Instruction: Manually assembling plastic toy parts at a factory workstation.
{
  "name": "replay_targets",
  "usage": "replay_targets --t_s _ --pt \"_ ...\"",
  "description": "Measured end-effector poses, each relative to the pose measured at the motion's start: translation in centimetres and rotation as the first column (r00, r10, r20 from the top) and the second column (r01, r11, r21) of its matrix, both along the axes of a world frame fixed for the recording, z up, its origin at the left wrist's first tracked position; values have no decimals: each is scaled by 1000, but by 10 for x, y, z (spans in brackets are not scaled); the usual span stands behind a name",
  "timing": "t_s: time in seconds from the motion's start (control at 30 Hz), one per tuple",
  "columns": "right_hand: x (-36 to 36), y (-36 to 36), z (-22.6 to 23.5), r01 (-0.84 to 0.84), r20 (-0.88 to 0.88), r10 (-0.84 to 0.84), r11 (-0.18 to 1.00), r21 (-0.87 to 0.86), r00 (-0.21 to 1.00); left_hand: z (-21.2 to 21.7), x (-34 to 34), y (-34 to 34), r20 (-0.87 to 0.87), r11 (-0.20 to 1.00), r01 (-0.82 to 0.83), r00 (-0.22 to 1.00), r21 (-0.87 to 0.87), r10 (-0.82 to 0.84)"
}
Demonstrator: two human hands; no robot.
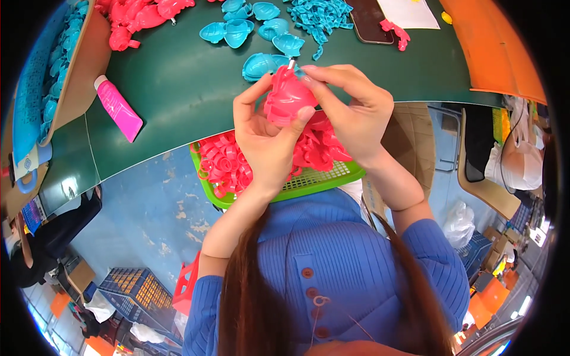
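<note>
My left hand (264,133) is closed round a glossy pink plastic shell (291,98), holding it above the table's near edge. A small silver metal bit (291,63) sticks up from the shell's top. Beside that bit, the thumb and forefinger of my right hand (359,110) pinch a small teal plastic piece (300,72), partly covered by the fingertips. Under my hands, a green basket (320,188) holds pink rings (225,163) and pink shell parts (320,145). Just beyond lie teal shells (258,66).
On the green table (172,77) are a pink tube (119,108), assembled pink pieces (139,21), a pile of small teal parts (317,21) and a phone (371,21). A carton (83,65) of teal parts stands left. An orange sheet (499,47) is at right.
</note>
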State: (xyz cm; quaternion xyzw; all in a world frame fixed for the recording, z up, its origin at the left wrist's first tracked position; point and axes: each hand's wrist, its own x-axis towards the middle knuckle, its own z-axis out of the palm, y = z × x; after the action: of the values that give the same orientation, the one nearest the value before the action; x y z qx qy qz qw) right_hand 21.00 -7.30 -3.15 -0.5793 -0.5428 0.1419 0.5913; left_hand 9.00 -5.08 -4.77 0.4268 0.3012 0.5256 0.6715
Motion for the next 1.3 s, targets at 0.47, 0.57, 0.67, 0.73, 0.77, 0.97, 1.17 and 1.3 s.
replay_targets --t_s 0.47,0.57,0.67,0.73,0.77,0.97,1.17,1.3 --pt "4 4 -2 -129 -1 130 981 -143 992 -9 -3 2 -72 986 -105 991 132 115" --pt "7 4 -2 -201 -180 159 949 -243 971 -4 -3 3 -29 997 -62 998 46 63" --pt "6 3 0 -196 -141 161 937 -288 977 -5 -3 4 -22 998 -64 998 6 64" --pt "5 2 1 -194 -42 190 943 -272 981 -7 -4 4 -10 996 -91 996 23 91" --pt "5 2 0 -226 -34 225 948 -225 974 -7 -4 4 -9 996 -91 996 23 92" --pt "-4 -2 -3 -227 185 233 973 -52 955 -6 -5 5 24 998 -65 998 -19 65" --pt "3 -3 -9 -340 -111 331 936 -85 937 -4 -12 12 108 996 -8 994 -87 18" --pt "12 3 0 -419 -237 376 891 -172 896 -3 -22 18 127 990 24 992 -136 -7"
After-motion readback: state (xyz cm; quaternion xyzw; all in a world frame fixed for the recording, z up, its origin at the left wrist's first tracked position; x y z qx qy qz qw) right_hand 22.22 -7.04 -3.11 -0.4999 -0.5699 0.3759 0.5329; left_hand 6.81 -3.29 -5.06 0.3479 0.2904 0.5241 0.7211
